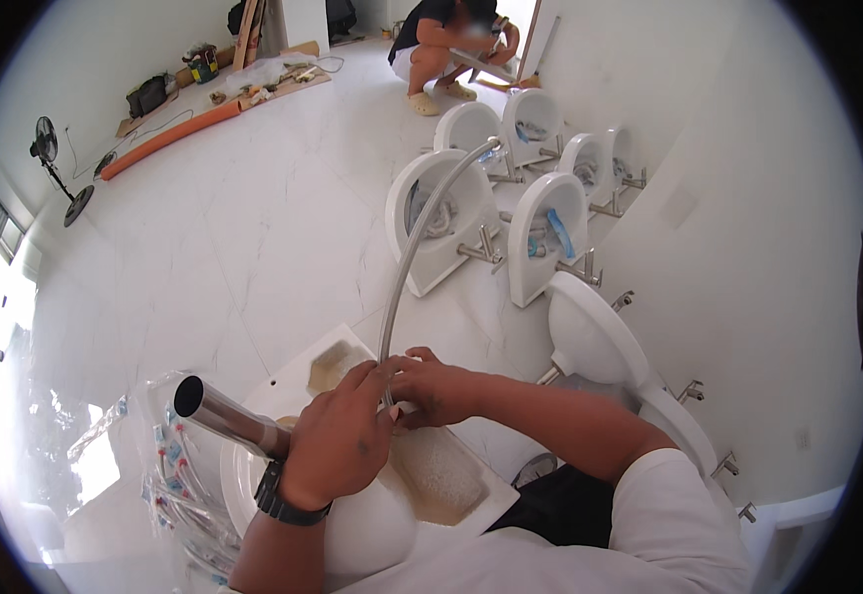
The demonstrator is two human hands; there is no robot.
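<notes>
A white ceramic washbasin (496,492) lies upside down in front of me, its hollow underside facing up. A shiny metal drain pipe (243,421) sticks up from it on the left. My left hand (337,441), with a black watch at the wrist, has its fingers closed round the lower end of a grey flexible water hose (407,267). My right hand (436,389) pinches the same end from the other side. The hose arches up and away to a free metal fitting. My fingers hide where its lower end meets the basin.
Several washbasins (400,203) with taps stand along the right wall; some hold bagged parts. Bagged hoses (179,495) lie at lower left. Farther off are an orange pipe (169,141), a black fan (55,168), tools on cardboard, and a squatting person (436,45) handling something.
</notes>
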